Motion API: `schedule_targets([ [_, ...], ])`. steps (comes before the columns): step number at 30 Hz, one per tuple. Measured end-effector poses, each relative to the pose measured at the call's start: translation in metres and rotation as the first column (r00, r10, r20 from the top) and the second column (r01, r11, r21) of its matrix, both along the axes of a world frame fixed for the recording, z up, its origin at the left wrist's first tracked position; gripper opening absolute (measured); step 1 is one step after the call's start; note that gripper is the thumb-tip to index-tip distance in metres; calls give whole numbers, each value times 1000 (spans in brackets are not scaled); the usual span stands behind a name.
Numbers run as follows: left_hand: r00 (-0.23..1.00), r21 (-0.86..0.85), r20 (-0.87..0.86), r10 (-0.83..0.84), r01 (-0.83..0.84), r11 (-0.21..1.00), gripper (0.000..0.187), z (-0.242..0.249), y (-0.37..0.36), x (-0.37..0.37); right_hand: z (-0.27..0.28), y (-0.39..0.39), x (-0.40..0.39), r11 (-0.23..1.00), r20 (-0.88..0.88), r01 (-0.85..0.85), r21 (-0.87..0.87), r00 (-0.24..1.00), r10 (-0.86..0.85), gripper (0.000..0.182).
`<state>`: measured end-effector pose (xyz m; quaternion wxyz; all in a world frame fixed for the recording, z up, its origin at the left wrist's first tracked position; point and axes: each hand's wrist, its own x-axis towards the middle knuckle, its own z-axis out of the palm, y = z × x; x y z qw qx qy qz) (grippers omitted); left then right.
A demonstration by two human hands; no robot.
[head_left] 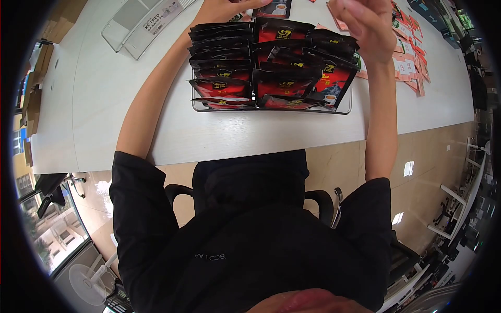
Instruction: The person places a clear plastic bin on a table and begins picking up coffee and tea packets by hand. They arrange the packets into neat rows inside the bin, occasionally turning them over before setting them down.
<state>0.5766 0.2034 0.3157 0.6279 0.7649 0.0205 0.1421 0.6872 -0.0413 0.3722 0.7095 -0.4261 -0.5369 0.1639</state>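
At the top edge, my left hand [222, 9] is partly cut off by the frame. Its fingers reach to the left edge of a black and red coffee sachet [272, 9] with a cup printed on it, and seem closed on it. Loosely bent and apart, the fingers of my right hand [369, 26] show nothing between them. This hand is raised beside the right end of a wire rack [219, 110]. Rows of black and red coffee sachets [287, 83] stand in the rack, leaning slightly, between my two forearms.
Pink and white sachets [407, 65] lie in a loose pile on the white table [250, 135], to the right. At the far left is another wire rack [122, 31] with a paper label [162, 18]. Cardboard boxes [39, 99] line the table's left side.
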Motion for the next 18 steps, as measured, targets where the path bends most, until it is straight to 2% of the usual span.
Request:
schedule_targets([
  [1, 1000, -28, 4, -8, 9, 1000, 25, 1, -1, -1, 3, 0, -4, 1000, 0, -1, 0, 1000, 1, 29],
  [2, 1000, -27, 5, -7, 7, 1000, 25, 1, 1, -1, 7, 1, -8, 997, -84, 80, 6, 993, -79, 24],
  [3, 1000, 43, 6, -25, 25, 999, 26, 0, 4, 0, 9, 3, -10, 987, -169, 160, 4, 973, -157, 20],
  [4, 999, 113, 5, -45, 44, 993, 28, -2, 8, 1, 5, 9, -9, 987, -170, 159, 5, 973, -156, 20],
  [5, 999, 114, 4, -46, 45, 992, 28, -8, 13, 3, -3, 16, -5, 918, -22, 395, -49, 918, -396, 19],
  [6, 996, 188, 56, -71, 59, 980, 29, -14, 18, 7, -7, 18, -3, 789, 134, 611, -65, 789, -600, 18],
  [7, 989, 262, 108, -100, 69, 963, 31, -11, 16, 7, -6, 17, -2, 787, 135, 613, -64, 787, -602, 18],
  [8, 989, 262, 109, -102, 71, 962, 31, -8, 15, 5, -5, 15, -2, 810, 208, 552, -200, 832, -515, 21],
  [9, 996, 295, 23, -81, 71, 953, 28, -5, 14, 3, -4, 13, -2, 806, 265, 486, -337, 871, -414, 24],
  [10, 997, 327, -62, -55, 73, 942, 27, -1, 12, 0, -4, 12, -4, 806, 266, 486, -336, 870, -414, 24],
  [11, 997, 327, -61, -55, 72, 942, 27, -5, 12, 0, -4, 12, -6, 803, 273, 429, -413, 900, -340, 25],
  [12, 1000, 423, -1, -15, 14, 906, 22, -11, 11, -1, -5, 13, -8, 791, 274, 370, -488, 925, -264, 26],
  [13, 998, 510, 63, 19, -49, 859, 19, -13, 11, -2, -4, 16, -9, 839, 279, 328, -434, 935, -221, 27],
  [14, 998, 510, 65, 23, -53, 858, 19, -14, 11, -2, -2, 15, -9, 840, 281, 327, -434, 935, -218, 27],
  [16, 998, 465, 60, -28, -3, 885, 18, -15, 11, 0, 3, 11, -11, 745, 368, 402, -532, 903, -223, 27],
  [18, 994, 448, 92, -52, 6, 894, 18, -14, 9, 1, 5, 12, -11, 728, 387, 412, -548, 896, -217, 27],
])
